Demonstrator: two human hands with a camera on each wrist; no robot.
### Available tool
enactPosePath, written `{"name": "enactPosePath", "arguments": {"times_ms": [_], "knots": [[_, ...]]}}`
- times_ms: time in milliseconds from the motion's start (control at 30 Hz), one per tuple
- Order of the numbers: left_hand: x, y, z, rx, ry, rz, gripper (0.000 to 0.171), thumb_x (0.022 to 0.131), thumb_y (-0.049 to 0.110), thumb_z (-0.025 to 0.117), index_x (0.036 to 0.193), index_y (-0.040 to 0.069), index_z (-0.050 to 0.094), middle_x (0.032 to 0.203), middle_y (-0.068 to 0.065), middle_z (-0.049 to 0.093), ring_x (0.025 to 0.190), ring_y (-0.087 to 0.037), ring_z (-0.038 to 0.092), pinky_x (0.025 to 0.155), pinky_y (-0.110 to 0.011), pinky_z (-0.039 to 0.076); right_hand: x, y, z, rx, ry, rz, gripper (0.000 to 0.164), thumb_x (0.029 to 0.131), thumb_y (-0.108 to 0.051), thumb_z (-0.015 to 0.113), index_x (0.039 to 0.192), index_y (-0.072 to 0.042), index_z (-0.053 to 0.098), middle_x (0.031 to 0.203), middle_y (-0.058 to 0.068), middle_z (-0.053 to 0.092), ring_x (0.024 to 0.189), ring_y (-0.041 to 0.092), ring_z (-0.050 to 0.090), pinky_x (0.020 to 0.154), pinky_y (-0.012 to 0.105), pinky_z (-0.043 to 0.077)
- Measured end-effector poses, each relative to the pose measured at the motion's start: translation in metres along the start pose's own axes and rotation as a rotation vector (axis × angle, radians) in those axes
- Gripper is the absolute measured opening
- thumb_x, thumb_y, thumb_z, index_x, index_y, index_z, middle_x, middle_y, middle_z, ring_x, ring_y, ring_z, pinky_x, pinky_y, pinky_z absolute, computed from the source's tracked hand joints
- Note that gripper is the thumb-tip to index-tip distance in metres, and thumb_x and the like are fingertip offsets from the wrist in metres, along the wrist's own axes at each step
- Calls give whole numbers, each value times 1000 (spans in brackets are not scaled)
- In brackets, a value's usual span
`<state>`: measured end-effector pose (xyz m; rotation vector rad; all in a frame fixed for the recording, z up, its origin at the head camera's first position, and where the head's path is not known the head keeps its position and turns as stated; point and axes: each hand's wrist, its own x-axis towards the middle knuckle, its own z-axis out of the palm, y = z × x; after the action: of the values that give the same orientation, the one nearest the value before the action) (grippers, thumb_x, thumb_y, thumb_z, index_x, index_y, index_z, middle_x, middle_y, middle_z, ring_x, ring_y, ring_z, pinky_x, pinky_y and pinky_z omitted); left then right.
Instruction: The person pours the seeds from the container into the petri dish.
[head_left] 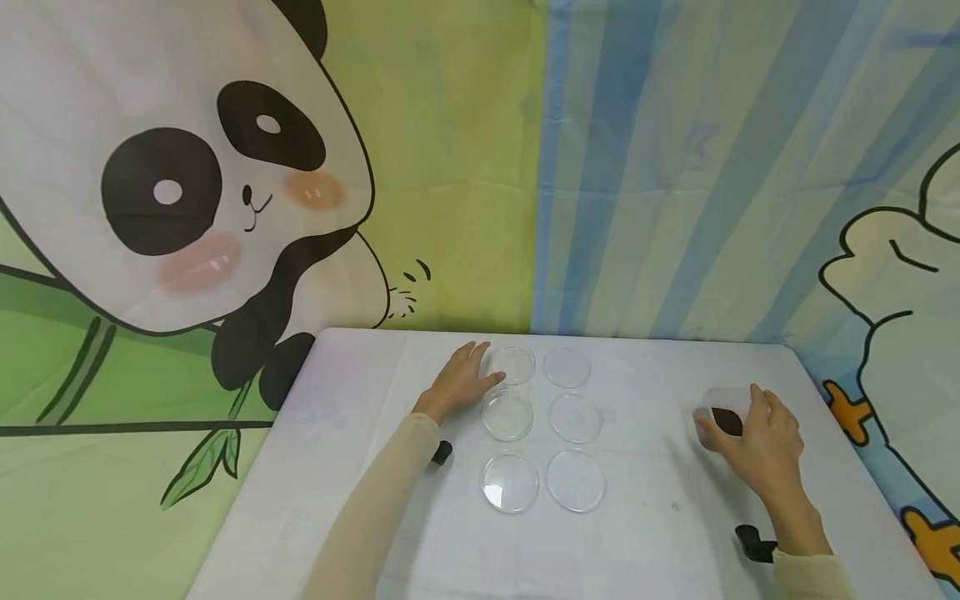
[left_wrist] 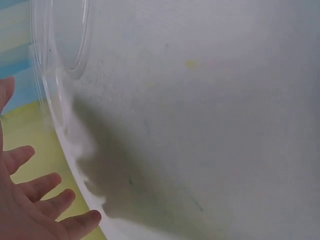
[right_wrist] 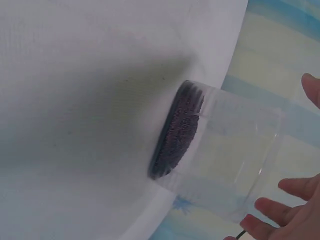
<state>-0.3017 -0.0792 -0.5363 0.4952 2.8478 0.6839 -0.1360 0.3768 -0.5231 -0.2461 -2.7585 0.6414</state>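
My left hand [head_left: 459, 382] hovers at the left of the back-left clear petri dish [head_left: 513, 366], its fingers spread and its thumb near the dish rim. In the left wrist view these fingers [left_wrist: 37, 189] hold nothing. At the right, my right hand [head_left: 765, 446] is around the upper part of a clear jar [head_left: 707, 435]. Its thumb and fingers are spread wide. The right wrist view shows the transparent jar [right_wrist: 230, 150] upright on the table, with small dark reddish grains [right_wrist: 177, 137] at the bottom. There the thumb stands apart from the wall; fingertip contact near the rim is unclear.
Several clear round dishes stand in two columns mid-table, among them the front-left dish [head_left: 510, 483] and the front-right dish [head_left: 576, 481]. The white table [head_left: 645, 533] ends at a printed cloth backdrop [head_left: 450, 167]. Black camera parts [head_left: 753, 543] show at the wrists.
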Motion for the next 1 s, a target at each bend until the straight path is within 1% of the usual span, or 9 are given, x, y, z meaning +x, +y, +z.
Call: {"name": "enactPosePath", "arguments": {"times_ms": [100,233,300,400,433,533,733,833,1000], "knots": [[5,-2,3,22,-19,-12,81,96,60,56,158,14,30,160,-21,25,147,-39,22,114,-59,23,-1,3,0,5,-57,78,113,88,-57,69,152,15,9,148,46,17,130,67,20,89,83,22],[11,-3,4,25,-41,-28,84,94,62,57,159,16,29,160,-22,24,147,-43,19,112,-66,19,-4,6,-1,39,-104,156,118,88,-57,69,151,17,2,145,51,14,126,72,19,89,83,22],[12,-3,5,32,-49,-34,86,93,64,58,160,19,28,160,-22,24,147,-44,18,111,-69,16,-5,6,-1,56,-112,178,120,88,-56,70,149,20,1,142,54,15,123,73,21,90,83,23],[14,-4,6,47,-64,-50,86,92,66,58,160,24,26,161,-22,23,147,-44,17,110,-72,13,-8,7,1,82,-107,185,119,86,-53,73,146,25,6,136,57,20,119,74,25,90,82,26],[14,-4,6,57,-70,-53,86,91,66,58,160,26,26,161,-22,23,147,-45,17,110,-73,12,-8,7,1,93,-97,182,116,86,-52,74,145,26,10,133,57,24,117,74,28,89,81,28],[14,-5,7,65,-81,-55,86,90,67,58,160,29,26,161,-22,23,147,-46,16,109,-73,10,-11,6,2,136,-90,201,114,86,-50,75,143,26,13,131,57,27,116,73,30,89,80,29],[14,-4,9,64,-86,-53,83,91,69,56,159,31,28,161,-22,22,147,-46,13,109,-73,8,-12,4,0,188,-128,292,118,89,-50,72,146,24,1,138,55,18,124,70,28,95,76,32],[14,-5,10,66,-87,-58,82,91,69,55,159,32,28,162,-22,21,148,-46,11,110,-73,7,-12,3,0,199,-144,325,119,89,-52,71,148,22,-1,139,54,20,124,67,30,96,74,34],[13,-5,10,58,-83,-63,81,91,68,56,159,32,29,162,-21,21,148,-46,10,110,-73,6,-12,3,2,224,-148,342,118,89,-51,71,149,19,-2,139,51,23,124,65,31,96,73,34]]}}
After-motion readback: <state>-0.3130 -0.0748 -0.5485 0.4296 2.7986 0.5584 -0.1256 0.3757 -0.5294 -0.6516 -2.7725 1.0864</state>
